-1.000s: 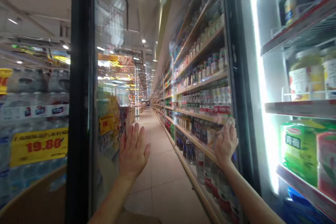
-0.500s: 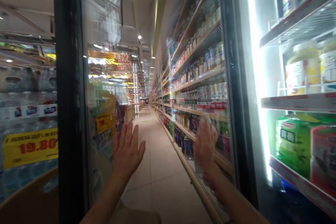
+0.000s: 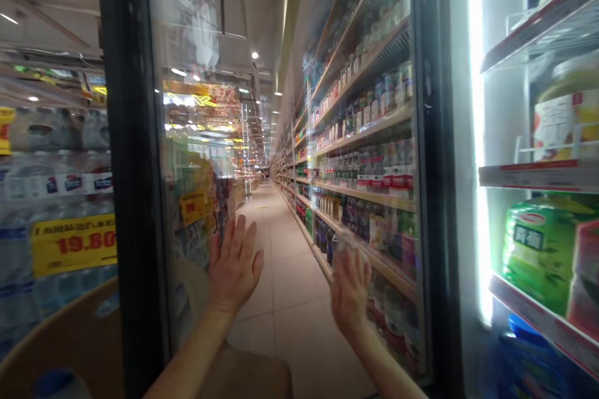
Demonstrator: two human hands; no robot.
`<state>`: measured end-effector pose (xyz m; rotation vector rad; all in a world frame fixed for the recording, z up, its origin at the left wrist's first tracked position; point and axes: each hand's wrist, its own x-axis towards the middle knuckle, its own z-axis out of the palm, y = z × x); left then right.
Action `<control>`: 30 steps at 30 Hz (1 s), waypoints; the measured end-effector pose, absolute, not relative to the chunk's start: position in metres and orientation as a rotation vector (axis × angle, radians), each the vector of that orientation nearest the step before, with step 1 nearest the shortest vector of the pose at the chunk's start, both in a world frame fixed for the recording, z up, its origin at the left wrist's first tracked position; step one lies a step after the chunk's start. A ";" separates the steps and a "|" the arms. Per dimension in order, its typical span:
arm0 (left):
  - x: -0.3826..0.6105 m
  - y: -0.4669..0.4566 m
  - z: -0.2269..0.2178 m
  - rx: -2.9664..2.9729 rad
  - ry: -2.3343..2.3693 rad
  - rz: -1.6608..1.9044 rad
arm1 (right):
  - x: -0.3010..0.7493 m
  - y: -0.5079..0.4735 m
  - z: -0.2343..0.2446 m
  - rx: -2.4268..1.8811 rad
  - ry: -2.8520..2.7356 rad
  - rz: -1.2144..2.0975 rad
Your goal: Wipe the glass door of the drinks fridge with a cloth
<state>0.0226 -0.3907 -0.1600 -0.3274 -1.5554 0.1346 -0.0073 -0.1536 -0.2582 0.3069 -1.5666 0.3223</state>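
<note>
A glass cooler door (image 3: pixel 133 156) with a dark frame stands before me, and the aisle and shelves show through its pane. My left hand (image 3: pixel 234 271) lies flat on the glass left of centre, fingers stretched and thumb apart. Lower right of the pane, my right hand (image 3: pixel 350 293) presses a pale crumpled cloth (image 3: pixel 347 240) to the glass. Most of the cloth is hidden behind the fingers, and blur softens its edges.
Right of the door, lit cooler shelves (image 3: pixel 528 176) hold drinks bottles and a green pack (image 3: pixel 538 249). At left are wrapped water bottles (image 3: pixel 60 184), a yellow price sign (image 3: pixel 75 244) and a brown curved-edged container (image 3: pixel 70 340). Reflections cover the pane.
My right hand has moved left and down across the glass with the cloth. The left hand stays nearly in place on the pane. The view has shifted slightly.
</note>
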 end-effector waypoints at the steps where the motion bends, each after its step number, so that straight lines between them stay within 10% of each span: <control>1: 0.023 -0.392 -0.161 -0.329 -1.559 0.134 | -0.002 -0.170 -0.260 0.466 -1.583 0.271; 11: 0.031 -0.404 -0.194 -0.353 -1.601 0.076 | -0.018 -0.095 -0.273 -0.063 -1.496 0.417; 17: 0.027 -0.407 -0.191 -0.372 -1.585 0.136 | 0.002 -0.163 -0.291 0.626 -1.625 0.194; 24: 0.028 -0.401 -0.192 -0.357 -1.590 0.047 | -0.025 -0.074 -0.274 -0.101 -1.518 0.411; 30: 0.024 -0.407 -0.192 -0.358 -1.571 0.141 | -0.012 -0.148 -0.245 0.505 -1.589 0.200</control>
